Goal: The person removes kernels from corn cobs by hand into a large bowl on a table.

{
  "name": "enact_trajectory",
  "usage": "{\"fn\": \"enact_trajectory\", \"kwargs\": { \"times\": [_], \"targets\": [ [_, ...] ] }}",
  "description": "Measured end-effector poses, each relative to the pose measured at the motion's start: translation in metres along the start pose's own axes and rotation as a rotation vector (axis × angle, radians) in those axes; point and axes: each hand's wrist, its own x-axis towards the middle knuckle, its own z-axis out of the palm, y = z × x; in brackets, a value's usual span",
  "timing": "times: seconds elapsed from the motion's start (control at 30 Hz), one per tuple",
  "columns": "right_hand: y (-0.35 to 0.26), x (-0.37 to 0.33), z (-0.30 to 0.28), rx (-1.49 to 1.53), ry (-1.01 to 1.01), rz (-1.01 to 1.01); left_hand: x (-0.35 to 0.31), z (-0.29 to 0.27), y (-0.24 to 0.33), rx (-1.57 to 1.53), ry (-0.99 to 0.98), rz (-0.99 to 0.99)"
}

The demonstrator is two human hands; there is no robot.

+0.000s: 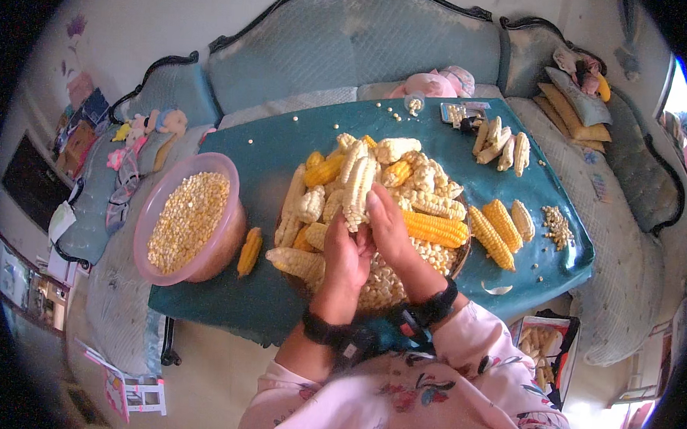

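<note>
Left hand and right hand both in clamped grip on one pale corn cob, over heaped cobs on the teal-covered table.

Tablecloth at far left leaves passage; central corn heap, pink basin and 1 yellow cob block nearer routes.
</note>
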Motion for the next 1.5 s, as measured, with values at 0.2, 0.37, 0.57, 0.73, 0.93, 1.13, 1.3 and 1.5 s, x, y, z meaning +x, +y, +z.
{"fn": "enact_trajectory", "kwargs": {
  "times": [0.2,0.37,0.57,0.73,0.93,1.13,1.3,1.5],
  "targets": [
    [0.011,-0.001,0.0,-0.413,0.081,-0.351,0.001,0.031,-0.004,0.107,0.254,0.167],
    [0.019,-0.001,-0.002,-0.179,-0.017,-0.244,0.002,0.022,-0.005,0.136,0.252,0.167],
    [0.021,0.001,-0.004,-0.251,0.014,-0.279,-0.001,0.031,0.001,0.132,0.34,0.091],
    [0.008,-0.005,-0.002,-0.112,0.048,-0.093,0.001,0.038,0.003,0.11,0.421,0.044],
    [0.024,0.0,-0.003,-0.253,0.05,-0.312,0.008,0.029,0.0,0.319,0.263,0.255],
    [0.024,0.001,-0.006,-0.134,-0.113,-0.279,0.002,0.034,0.004,0.291,0.265,0.241],
    [0.027,0.001,-0.007,-0.035,-0.122,-0.126,0.002,0.033,0.006,0.242,0.307,0.163],
    [0.024,0.001,-0.007,0.031,-0.078,-0.12,-0.001,0.021,0.008,0.232,0.288,0.112]
  ]
}}
